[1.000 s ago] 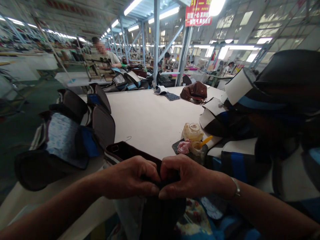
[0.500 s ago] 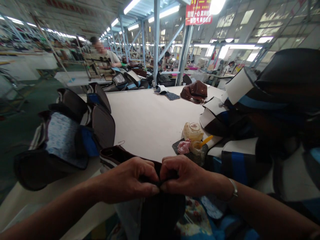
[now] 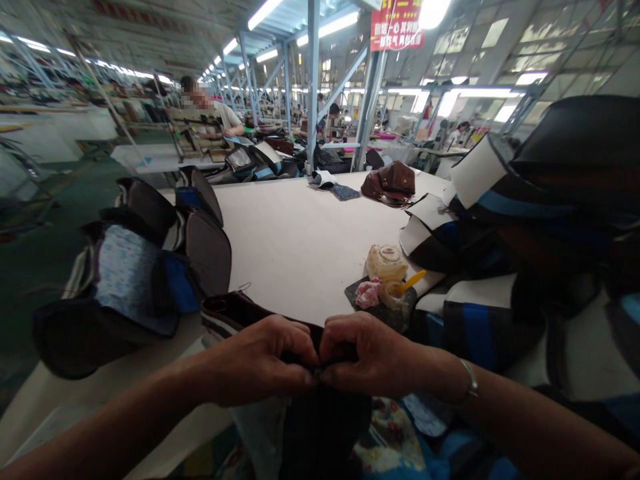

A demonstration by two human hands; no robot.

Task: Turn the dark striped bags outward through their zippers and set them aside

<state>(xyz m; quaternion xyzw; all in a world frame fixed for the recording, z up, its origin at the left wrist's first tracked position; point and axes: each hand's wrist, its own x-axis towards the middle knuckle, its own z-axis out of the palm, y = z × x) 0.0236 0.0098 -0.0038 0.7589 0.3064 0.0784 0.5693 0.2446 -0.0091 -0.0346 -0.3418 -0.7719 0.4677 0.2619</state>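
A dark bag piece (image 3: 320, 433) hangs at the near edge of the table, its brown-lined edge running off to the left. My left hand (image 3: 270, 360) pinches its upper edge between thumb and curled fingers. Right beside it, my right hand (image 3: 370, 353) grips the same edge, and the two thumb tips nearly meet. A bracelet (image 3: 470, 379) circles the right wrist. The exact spot under the fingertips is too dark to make out.
On the pale tabletop (image 3: 290, 247) stand a yellowed glue-crusted container (image 3: 386, 263), a small pot with a yellow stick (image 3: 413, 283) and a pink lump (image 3: 369, 293). Bag parts pile up left (image 3: 130, 273) and right (image 3: 480, 327). Behind lies a brown bag (image 3: 389, 183); a person (image 3: 225, 117) sits beyond.
Both hands keep their pinch on the bag piece, almost in the same place. The view has shifted very slightly.
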